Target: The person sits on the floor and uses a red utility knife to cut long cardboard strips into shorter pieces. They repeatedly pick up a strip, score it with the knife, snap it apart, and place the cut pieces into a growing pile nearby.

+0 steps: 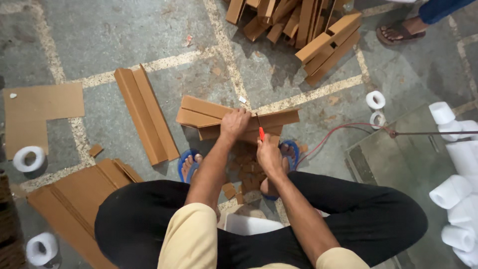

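Observation:
My left hand presses down on a stack of folded brown cardboard angle strips lying on the floor in front of me. My right hand grips a small cutter with a red handle, its blade at the cardboard next to the left hand. Small cardboard offcuts lie between my feet, which wear blue sandals. I squat on a low white seat.
A long cardboard strip lies to the left, flat sheets further left, and a pile of strips at the back. White tape rolls and foam rolls flank me. Another person's sandalled foot stands at top right.

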